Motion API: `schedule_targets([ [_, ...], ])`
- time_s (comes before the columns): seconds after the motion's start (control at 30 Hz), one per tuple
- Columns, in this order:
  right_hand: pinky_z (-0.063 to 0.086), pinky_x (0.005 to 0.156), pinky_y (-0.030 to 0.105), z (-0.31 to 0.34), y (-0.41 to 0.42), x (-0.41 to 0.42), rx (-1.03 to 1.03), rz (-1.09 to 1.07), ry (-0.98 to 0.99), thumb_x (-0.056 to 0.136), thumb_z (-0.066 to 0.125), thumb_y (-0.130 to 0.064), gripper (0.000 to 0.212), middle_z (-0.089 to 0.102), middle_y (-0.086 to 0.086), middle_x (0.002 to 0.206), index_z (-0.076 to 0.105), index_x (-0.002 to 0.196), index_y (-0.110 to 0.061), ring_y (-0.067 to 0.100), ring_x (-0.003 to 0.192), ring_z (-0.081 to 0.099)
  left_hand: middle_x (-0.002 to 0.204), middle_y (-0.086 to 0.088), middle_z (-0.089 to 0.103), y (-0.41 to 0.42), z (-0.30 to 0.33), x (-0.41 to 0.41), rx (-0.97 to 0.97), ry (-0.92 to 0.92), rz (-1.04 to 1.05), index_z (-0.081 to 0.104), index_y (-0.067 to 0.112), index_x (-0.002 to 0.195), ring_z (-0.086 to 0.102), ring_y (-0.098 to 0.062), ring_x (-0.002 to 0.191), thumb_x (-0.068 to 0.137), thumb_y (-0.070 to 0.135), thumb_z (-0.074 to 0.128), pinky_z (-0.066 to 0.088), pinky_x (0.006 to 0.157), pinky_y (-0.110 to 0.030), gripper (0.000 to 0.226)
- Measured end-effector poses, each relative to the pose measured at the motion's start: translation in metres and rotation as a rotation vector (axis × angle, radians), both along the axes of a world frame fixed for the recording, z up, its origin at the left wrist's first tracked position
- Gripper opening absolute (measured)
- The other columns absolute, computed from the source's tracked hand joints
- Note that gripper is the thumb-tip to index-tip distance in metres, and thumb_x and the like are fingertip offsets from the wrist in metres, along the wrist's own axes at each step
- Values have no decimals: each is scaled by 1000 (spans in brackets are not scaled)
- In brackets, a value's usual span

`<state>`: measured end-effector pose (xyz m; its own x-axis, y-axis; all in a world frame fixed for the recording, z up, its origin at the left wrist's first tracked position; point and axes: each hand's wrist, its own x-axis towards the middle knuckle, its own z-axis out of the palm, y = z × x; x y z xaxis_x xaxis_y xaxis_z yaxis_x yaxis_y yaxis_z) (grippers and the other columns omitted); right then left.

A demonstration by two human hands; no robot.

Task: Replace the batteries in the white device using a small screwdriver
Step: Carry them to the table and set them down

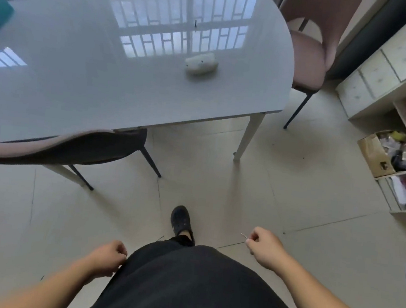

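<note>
I stand on the tiled floor short of the table (82, 96), one shoe (182, 220) stepped toward it. The white device (201, 65) lies on the table's glossy top, toward its right end and well away from me, so nothing of the battery work has begun, I judge. Beyond the device, farther in on the table, a small dark upright thing (195, 24) stands; it may be the screwdriver, but it is too small to tell. My right hand (263, 246) is curled, thumb and fingertips pinching a thin pale sliver (244, 236), kept low at my side, probably so I do not drop it while walking. My left hand (107, 256) hangs by my hip with fingers curled; whether it holds anything I cannot tell. A chair (54, 148) is tucked under the table's near edge.
</note>
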<state>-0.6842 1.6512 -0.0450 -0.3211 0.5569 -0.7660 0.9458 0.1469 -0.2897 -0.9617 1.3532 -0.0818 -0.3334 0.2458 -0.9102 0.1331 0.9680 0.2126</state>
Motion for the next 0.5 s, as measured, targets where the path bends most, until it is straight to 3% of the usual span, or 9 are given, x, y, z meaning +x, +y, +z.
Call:
schedule_targets([
  [0.13, 40, 57, 28, -9, 22, 10, -18, 7, -154, 82, 54, -23, 13, 64, -2, 69, 52, 70, -20, 21, 71, 60, 71, -5, 58, 55, 8, -60, 47, 7, -24, 56, 12, 78, 52, -18, 60, 81, 6, 49, 40, 51, -22, 9],
  [0.23, 35, 55, 29, -10, 44, 10, -15, -31, -224, 82, 54, -22, 14, 58, -2, 67, 50, 69, -20, 18, 66, 52, 78, -10, 60, 106, 25, -99, 116, 62, -12, 58, 9, 85, 56, -22, 67, 85, 10, 47, 45, 57, -27, 11],
  [0.37, 34, 53, 29, -5, 74, -15, 25, -71, -211, 81, 52, -23, 13, 59, -2, 67, 50, 69, -19, 16, 62, 49, 87, -11, 63, 164, 39, -126, 238, 75, 79, 59, 10, 92, 59, -22, 74, 87, 10, 46, 51, 61, -30, 14],
  [0.5, 37, 56, 28, -7, 118, -64, 25, -36, -150, 83, 51, -23, 13, 68, 5, 75, 55, 75, -13, 19, 65, 54, 88, -10, 63, 192, 30, -127, 236, 62, 79, 58, 13, 94, 61, -19, 72, 87, 10, 45, 51, 57, -26, 15],
])
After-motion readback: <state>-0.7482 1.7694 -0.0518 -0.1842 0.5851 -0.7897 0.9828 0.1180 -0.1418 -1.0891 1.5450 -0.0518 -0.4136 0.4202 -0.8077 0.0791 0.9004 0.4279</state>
